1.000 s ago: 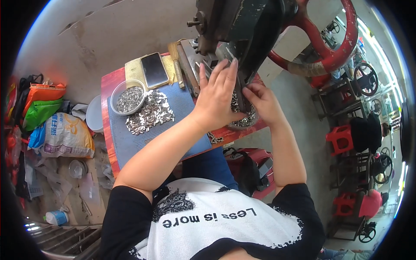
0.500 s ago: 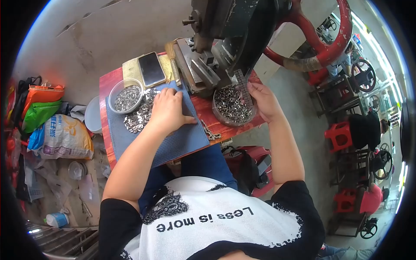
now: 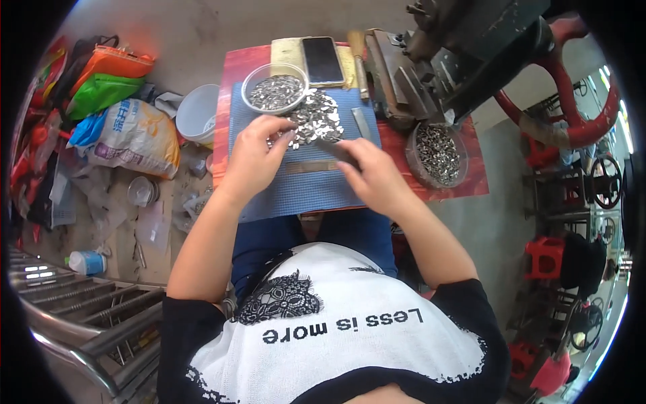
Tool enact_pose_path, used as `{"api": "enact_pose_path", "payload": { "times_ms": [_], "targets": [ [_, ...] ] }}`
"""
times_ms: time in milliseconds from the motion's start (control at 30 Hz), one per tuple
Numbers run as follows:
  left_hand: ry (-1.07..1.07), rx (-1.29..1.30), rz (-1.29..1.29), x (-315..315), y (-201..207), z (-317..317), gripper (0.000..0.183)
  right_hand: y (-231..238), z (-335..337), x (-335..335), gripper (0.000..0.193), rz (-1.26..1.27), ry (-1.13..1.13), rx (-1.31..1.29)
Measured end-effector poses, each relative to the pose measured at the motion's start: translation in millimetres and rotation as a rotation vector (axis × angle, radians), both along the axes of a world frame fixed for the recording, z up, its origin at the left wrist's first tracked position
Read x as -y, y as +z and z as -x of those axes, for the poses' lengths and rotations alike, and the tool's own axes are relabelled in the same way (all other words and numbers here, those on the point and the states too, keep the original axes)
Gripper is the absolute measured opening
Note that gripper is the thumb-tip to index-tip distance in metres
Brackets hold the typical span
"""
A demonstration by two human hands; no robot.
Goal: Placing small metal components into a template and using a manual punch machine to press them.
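Observation:
A pile of small silvery metal pieces [image 3: 321,121] lies on the blue ribbed mat [image 3: 262,195]. My left hand [image 3: 254,151] is at the pile's left edge, fingers curled and thumb close to them; whatever is between the fingertips is too small to make out. My right hand [image 3: 375,176] grips a dark flat metal strip [image 3: 336,151], its far end touching the pile's near side. Between my hands, a flat brownish metal strip [image 3: 311,166] lies across the mat. Another grey strip [image 3: 361,123] lies right of the pile. Behind the pile stands a clear round tub [image 3: 252,102] of similar pieces.
A second clear tub [image 3: 464,161] of metal pieces stands on the red board at right, beside a dark press [image 3: 464,40] with a red handwheel [image 3: 585,135]. A phone [image 3: 322,60] and a brush [image 3: 360,67] lie behind. Bags [image 3: 131,138] and a white bucket [image 3: 195,114] are at left.
My right hand has left the right tub, where it held a gridded strip, and come over the mat near the pile. My left hand has shifted to the pile's left edge. The view has swung right-to-left.

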State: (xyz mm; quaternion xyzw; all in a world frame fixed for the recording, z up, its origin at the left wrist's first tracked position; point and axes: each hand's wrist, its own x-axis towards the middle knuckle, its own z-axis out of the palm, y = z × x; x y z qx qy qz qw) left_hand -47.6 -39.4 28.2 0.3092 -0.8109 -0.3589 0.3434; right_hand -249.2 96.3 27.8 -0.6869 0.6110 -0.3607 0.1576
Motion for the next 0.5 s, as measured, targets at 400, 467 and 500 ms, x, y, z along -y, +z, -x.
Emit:
{"api": "enact_pose_path", "payload": {
  "times_ms": [400,467,500],
  "targets": [
    [-0.189,0.255,0.120,-28.2,-17.8,11.1,0.017,9.8,5.9,13.6,0.031,0.035,-0.126,0.031],
    [-0.219,0.268,0.149,-29.1,-16.1,17.3,0.017,7.3,9.2,7.3,0.031,0.037,-0.143,0.015],
    [-0.241,0.284,0.177,-29.5,-15.0,19.3,0.016,5.1,10.0,5.7,0.031,0.039,-0.152,0.001]
  ]
}}
